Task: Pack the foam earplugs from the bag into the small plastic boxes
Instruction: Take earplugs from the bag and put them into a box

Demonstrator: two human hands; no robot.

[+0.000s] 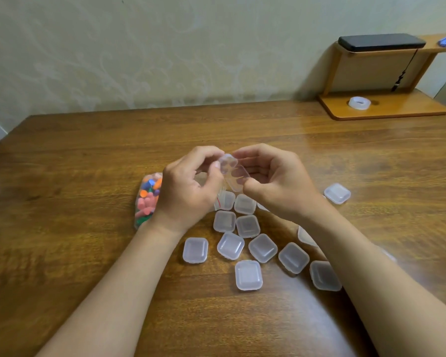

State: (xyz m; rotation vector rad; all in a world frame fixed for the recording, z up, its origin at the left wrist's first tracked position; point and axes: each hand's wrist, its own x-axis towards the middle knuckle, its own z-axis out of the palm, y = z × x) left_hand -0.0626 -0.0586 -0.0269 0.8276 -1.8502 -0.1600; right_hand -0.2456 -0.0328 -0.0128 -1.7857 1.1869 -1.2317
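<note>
A box [233,173] is being pinched open above the table [88,163] by left hand [188,186] & right hand [276,181]. Bag [147,199] is lying full beside left hand; other boxes [247,275] (all shut, prob. empty) are waiting: task is barely being begun.

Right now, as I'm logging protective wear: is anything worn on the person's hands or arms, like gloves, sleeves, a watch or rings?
Nothing worn shows. The left hand and right hand are bare: no gloves, no rings on the fingers in view. The left forearm and right forearm are uncovered to the picture's edge: no sleeves, watch or bracelet.
</note>
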